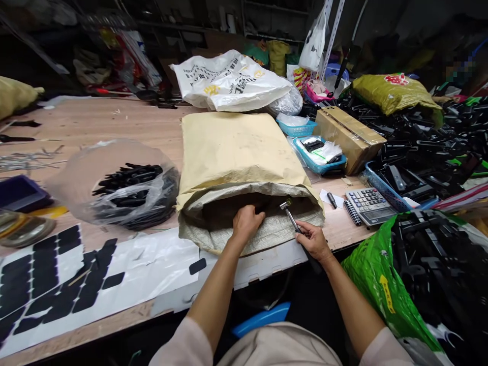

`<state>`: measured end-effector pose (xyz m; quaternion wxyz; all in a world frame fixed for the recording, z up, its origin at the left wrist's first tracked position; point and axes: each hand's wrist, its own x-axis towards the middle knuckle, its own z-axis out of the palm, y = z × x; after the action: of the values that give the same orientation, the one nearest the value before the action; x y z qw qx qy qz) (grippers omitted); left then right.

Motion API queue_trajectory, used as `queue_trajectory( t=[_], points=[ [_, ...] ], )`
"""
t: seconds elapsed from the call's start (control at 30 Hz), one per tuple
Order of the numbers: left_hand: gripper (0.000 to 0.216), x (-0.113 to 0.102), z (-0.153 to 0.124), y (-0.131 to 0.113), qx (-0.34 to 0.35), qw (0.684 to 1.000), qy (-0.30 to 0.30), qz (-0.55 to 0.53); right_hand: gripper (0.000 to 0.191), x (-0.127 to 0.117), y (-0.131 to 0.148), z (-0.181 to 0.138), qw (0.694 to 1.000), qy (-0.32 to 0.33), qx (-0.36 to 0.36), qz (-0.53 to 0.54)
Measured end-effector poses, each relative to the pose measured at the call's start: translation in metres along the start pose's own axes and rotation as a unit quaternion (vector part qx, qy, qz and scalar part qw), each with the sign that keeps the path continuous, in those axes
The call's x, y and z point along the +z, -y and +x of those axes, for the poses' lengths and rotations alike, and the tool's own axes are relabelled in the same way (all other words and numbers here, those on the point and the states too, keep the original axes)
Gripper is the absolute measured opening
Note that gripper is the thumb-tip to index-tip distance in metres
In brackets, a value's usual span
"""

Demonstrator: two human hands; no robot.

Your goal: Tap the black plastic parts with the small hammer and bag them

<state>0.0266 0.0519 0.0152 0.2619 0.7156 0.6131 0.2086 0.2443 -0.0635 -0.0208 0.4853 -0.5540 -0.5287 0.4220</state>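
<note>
A tan paper sack [238, 147] with a woven whitish lining lies flat on the bench, its mouth gaping towards me. My left hand [247, 222] rests in that mouth, against the lower lining. Its thumb points right, while the fingers are bent down out of sight. In my right hand [313, 240] is a hammer-like tool [293, 219] with a silver head, a metal shaft and a black handle. The tool's head hangs over the right part of the opening. The inside of the sack is dark, and its contents cannot be made out.
Left of the sack, a clear plastic bag [168, 190] holds black parts. Black stickers on white sheets [148, 259] lie in front. To the right are a calculator [368, 206], blue baskets [320, 165], a cardboard box [348, 134] and a green bag [371, 264] of black tools.
</note>
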Motion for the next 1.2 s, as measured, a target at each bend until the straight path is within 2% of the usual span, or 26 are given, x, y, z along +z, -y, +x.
queue_trajectory(
  t=[0.17,0.33,0.67,1.0,1.2],
  points=[
    [0.022,0.004,-0.041,0.019,0.120,0.993,0.011,-0.011,0.046,-0.001,0.001,0.000,1.000,0.002,-0.006,-0.004],
    [0.035,0.011,-0.045,0.029,0.145,0.986,-0.009,-0.077,0.047,-0.002,0.002,-0.003,0.999,0.006,-0.026,-0.033],
    [0.018,0.014,-0.044,0.034,0.125,0.986,-0.017,-0.111,0.048,-0.001,0.009,-0.008,0.997,0.001,-0.051,-0.051],
    [0.018,0.015,-0.043,0.031,0.124,0.988,-0.015,-0.089,0.046,0.006,0.049,-0.027,0.990,0.027,-0.070,-0.116],
    [0.021,0.015,-0.043,0.030,0.116,0.988,-0.009,-0.098,0.047,0.012,0.042,-0.033,0.985,0.059,-0.065,-0.151]
  ],
)
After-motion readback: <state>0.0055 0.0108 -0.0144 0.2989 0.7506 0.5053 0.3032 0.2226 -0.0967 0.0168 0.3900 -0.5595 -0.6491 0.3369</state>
